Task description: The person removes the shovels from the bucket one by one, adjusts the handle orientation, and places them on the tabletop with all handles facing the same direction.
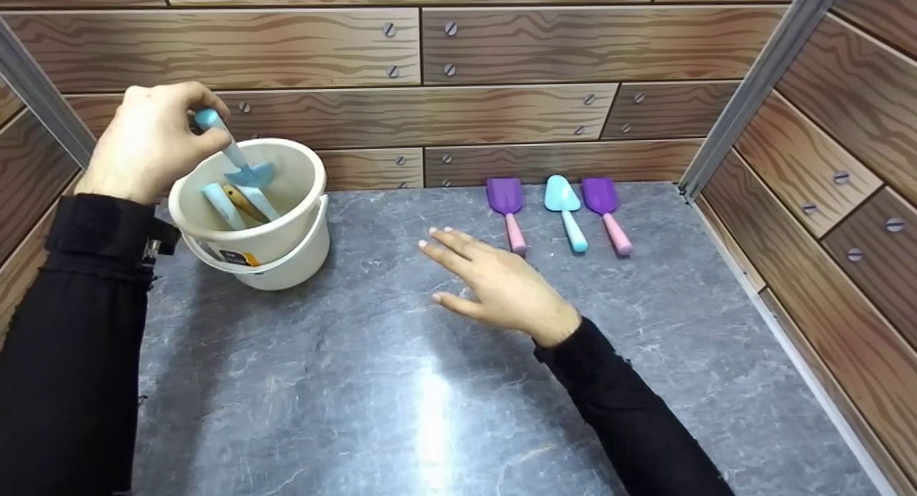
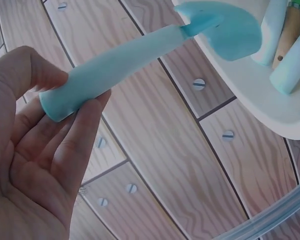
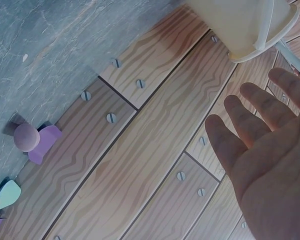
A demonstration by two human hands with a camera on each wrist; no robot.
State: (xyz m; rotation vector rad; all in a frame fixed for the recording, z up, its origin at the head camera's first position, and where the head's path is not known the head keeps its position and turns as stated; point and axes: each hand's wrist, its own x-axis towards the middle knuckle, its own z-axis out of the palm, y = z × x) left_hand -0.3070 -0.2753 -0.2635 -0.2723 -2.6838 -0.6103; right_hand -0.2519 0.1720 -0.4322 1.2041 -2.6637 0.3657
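Observation:
My left hand (image 1: 154, 141) pinches the end of the handle of a light-blue trowel (image 2: 122, 62) between thumb and fingers. The trowel's blade points down into the mouth of a white bucket (image 1: 297, 256) on the left. Inside the bucket lie two pale-blue handles and a brown wooden handle (image 2: 290, 32); their far ends are hidden. Over the middle of the table my right hand (image 1: 498, 284) is held with fingers straight and spread, holding nothing. Nearest to it is a purple shovel (image 1: 506, 195) with a pink handle.
To its right lie a turquoise trowel (image 1: 562, 193) and a second purple shovel (image 1: 600, 195), both by the back wall. Wood-patterned panels (image 1: 516, 112) enclose the grey marbled table (image 1: 344, 381) at the back and sides. The bucket's handle hangs down at its front.

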